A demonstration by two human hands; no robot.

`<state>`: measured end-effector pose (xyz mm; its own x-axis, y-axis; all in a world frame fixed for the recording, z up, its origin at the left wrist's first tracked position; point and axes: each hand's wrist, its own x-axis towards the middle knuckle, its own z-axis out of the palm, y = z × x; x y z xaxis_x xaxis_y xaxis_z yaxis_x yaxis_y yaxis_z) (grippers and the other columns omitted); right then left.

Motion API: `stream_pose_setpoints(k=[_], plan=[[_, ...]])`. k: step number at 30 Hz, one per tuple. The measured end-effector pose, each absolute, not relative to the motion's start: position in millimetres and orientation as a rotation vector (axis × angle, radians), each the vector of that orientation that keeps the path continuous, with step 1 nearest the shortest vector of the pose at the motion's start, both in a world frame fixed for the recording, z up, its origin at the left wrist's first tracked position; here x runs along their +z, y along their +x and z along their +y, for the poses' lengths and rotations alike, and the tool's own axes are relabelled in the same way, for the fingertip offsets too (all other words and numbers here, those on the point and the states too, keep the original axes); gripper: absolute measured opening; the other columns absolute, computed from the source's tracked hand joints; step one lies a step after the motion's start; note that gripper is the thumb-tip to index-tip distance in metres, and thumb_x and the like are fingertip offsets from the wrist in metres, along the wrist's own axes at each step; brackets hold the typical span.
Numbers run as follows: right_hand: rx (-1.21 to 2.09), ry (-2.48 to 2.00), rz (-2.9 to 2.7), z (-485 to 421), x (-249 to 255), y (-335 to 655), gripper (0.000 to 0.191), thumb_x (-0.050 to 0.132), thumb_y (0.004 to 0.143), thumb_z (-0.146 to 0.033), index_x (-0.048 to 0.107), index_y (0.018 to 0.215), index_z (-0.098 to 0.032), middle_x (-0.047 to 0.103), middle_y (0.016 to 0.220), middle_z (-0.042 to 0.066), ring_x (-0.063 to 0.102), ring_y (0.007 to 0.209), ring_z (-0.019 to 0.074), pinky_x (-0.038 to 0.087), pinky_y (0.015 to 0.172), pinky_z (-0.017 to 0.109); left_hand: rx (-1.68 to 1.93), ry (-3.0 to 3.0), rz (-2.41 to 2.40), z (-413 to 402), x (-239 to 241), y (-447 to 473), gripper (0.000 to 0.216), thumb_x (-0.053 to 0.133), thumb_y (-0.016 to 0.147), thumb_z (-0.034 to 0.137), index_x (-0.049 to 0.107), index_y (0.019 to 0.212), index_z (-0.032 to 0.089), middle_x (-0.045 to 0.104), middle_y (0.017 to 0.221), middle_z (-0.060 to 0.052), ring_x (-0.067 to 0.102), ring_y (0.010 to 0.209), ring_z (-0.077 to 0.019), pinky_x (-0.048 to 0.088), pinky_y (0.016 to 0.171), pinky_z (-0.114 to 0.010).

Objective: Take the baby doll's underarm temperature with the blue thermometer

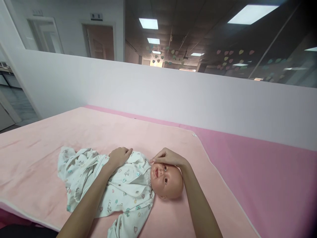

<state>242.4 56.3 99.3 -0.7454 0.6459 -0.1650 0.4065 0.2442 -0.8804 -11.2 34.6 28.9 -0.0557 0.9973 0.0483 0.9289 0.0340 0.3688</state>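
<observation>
A baby doll [170,181] lies on its back, head to the right, its face tilted toward me. It wears a white printed outfit [131,185] with small coloured animal and heart patterns; the leg part lies loose and wrinkled at the left. My left hand [121,156] rests across the far side of the doll's torso, thumb apart and the other fingertips hidden beyond it. Beside the doll's far cheek, my right hand [169,156] bends over, its thumb and fingertips meeting at the outfit's collar by the neck. One sleeve [136,219] stretches toward me.
A peach blanket [160,132] is spread under the doll, over a pink padded surface [260,172] that shows at the right. A low white wall [173,96] with glass above borders the far side. A doorway and floor show at the far left.
</observation>
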Motion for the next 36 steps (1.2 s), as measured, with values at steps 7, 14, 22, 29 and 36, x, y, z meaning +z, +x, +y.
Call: stream_pose_setpoints(k=[7,14,22,29,36], plan=[[1.513,-1.013,-2.307,54,100,241,0.044,0.067,0.066,-0.051,0.074,0.084,-0.011,0.072,0.082,0.007,0.062,0.080,0.0208,0.046,0.069,0.028,0.461,1.976,2.080,34,30,-11,0.058,0.022,0.087,0.051,0.058,0.058,0.017,0.064,0.065,-0.010,0.059,0.063,-0.0242,0.027,0.055,-0.028],[1.504,-0.993,-2.288,49,105,238,0.042,0.066,0.067,-0.050,0.074,0.081,-0.010,0.070,0.076,0.007,0.060,0.071,0.0181,0.044,0.063,0.026,0.523,1.885,2.090,37,29,-13,0.054,0.026,0.086,0.052,0.064,0.065,0.018,0.066,0.069,-0.009,0.060,0.069,-0.0239,0.030,0.055,-0.027],[1.408,-1.013,-2.165,52,103,238,0.038,0.064,0.070,-0.048,0.074,0.082,-0.013,0.070,0.081,0.005,0.059,0.075,0.0183,0.043,0.065,0.026,0.638,1.807,2.109,38,29,-16,0.048,0.029,0.085,0.049,0.065,0.073,0.020,0.068,0.076,-0.007,0.061,0.076,-0.0237,0.031,0.056,-0.025],[1.454,-1.017,-2.286,50,106,241,0.040,0.065,0.068,-0.050,0.073,0.071,-0.011,0.067,0.068,0.003,0.055,0.065,0.0150,0.040,0.059,0.024,0.757,1.726,2.140,38,28,-22,0.046,0.031,0.085,0.047,0.064,0.070,0.019,0.066,0.070,-0.007,0.060,0.071,-0.0225,0.029,0.054,-0.025],[1.465,-1.022,-2.331,46,113,241,0.038,0.065,0.068,-0.048,0.066,0.058,-0.011,0.054,0.054,-0.001,0.045,0.057,0.0107,0.035,0.055,0.023,0.899,1.756,2.026,40,23,-25,0.046,0.031,0.086,0.045,0.069,0.085,0.019,0.069,0.081,-0.005,0.060,0.079,-0.0211,0.037,0.066,-0.026]])
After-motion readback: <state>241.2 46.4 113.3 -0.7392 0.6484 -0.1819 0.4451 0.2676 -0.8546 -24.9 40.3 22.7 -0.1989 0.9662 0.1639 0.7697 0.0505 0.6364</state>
